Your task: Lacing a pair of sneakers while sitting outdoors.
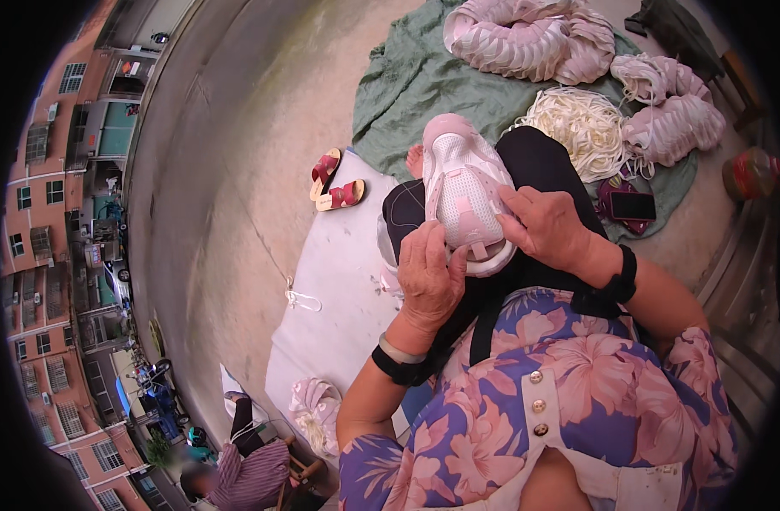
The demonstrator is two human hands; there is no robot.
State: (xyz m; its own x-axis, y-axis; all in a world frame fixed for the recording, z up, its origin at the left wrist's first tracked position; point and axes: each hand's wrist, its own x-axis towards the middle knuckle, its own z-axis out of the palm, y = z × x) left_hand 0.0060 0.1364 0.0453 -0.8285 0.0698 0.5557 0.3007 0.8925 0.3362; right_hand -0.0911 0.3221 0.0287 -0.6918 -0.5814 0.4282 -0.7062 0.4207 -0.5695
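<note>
A pink and white sneaker [465, 200] rests on my lap, its toe pointing away from me and its mesh tongue facing up. My left hand [430, 271] pinches the left edge of the shoe opening with bent fingers. At the opposite edge, my right hand [552, 226] grips with thumb and fingers on the pink collar. A thin thread or lace curves beside the shoe over my left knee; its end is hard to make out. Part of another pale shoe-like piece shows under my left thigh.
Stacked pink shoe uppers [526, 38] and a heap of cream laces [573, 123] lie on a green cloth [398, 85]. A phone [630, 205] lies on a purple pouch to the right. Red sandals [341, 196] sit at left. Another person [249, 477] sits at lower left.
</note>
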